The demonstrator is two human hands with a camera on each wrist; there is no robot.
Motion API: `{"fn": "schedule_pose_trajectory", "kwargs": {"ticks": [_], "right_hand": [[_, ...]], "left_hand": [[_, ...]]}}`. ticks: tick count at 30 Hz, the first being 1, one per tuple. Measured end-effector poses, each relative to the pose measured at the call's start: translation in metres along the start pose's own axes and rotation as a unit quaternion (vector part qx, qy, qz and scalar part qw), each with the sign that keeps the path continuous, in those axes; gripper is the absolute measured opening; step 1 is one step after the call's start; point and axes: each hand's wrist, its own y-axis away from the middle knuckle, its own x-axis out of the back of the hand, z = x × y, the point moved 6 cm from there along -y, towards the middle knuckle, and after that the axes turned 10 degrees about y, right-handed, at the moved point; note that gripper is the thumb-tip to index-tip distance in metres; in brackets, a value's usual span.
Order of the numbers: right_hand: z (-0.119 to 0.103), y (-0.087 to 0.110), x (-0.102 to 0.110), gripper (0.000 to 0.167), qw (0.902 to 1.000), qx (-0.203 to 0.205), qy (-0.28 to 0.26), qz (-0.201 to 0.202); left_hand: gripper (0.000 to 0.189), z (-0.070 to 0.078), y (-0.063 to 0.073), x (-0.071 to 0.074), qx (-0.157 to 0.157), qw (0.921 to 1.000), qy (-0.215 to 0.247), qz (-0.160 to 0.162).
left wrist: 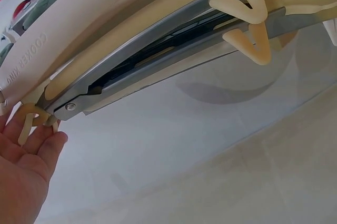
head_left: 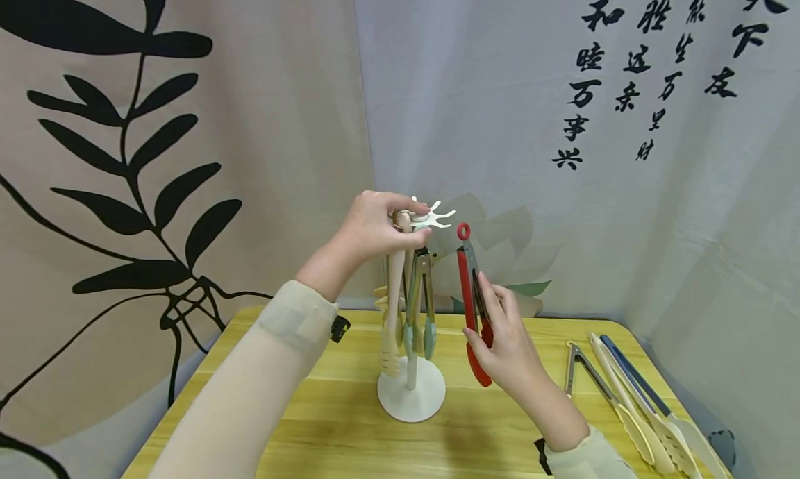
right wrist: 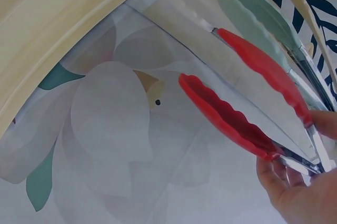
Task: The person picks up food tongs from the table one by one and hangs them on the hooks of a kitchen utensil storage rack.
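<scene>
A white utensil rack [head_left: 411,401] with a round base and a star of hooks at its top stands mid-table. My left hand [head_left: 378,221] grips it at the hooks, thumb and fingers on either side of the top. Green-tipped tongs [head_left: 430,337] and a beige slotted utensil [head_left: 391,340] hang from it. Tongs with a yellow loop [left wrist: 39,114] hang beside the left fingers. My right hand [head_left: 509,333] holds red tongs [head_left: 467,291] just right of the rack, red ring upward. Their scalloped red tips [right wrist: 226,116] are spread apart in the right wrist view.
On the wooden table [head_left: 325,430], at the right, lie tongs with cream tips [head_left: 632,423], cream utensils [head_left: 665,430] and a blue-handled turner [head_left: 637,376]. A printed cloth [head_left: 462,83] hangs close behind the table.
</scene>
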Motion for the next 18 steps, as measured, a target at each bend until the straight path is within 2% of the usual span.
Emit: {"fn": "schedule_pose_trajectory", "kwargs": {"ticks": [18], "right_hand": [[-0.013,-0.007,0.001,0.098,0.9999,0.012,-0.008,0.003]], "left_hand": [[0.028,-0.002,0.0,-0.002,-0.009,0.9996,0.026,-0.001]]}}
